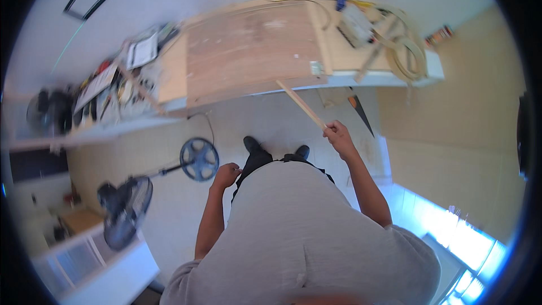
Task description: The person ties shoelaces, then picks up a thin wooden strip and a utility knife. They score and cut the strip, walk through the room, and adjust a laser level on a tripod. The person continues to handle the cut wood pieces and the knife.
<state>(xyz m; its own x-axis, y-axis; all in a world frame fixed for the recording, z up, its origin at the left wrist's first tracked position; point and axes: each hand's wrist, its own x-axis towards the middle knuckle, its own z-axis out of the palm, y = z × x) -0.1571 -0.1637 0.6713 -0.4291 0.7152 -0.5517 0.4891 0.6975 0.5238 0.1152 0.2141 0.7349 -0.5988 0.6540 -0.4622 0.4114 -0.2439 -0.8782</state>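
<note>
My right hand (340, 137) is closed round the lower end of a narrow, pale wooden strip (299, 103). The strip slants up and to the left, its far tip close to the front edge of a brown plywood board (248, 51) on the workbench. Whether that tip touches the board, I cannot tell. Beside my left thigh hangs my left hand (227, 175), its fingers curled together. Anything inside those fingers is too small or hidden to make out.
A coil of pale edging strip (416, 63) lies at the bench's right end. Below the bench stands a handsaw (361, 114). Papers (142, 51) and mixed tools crowd the left end. To my left is a pedestal fan (129, 206) with a round base (199, 159) on the floor.
</note>
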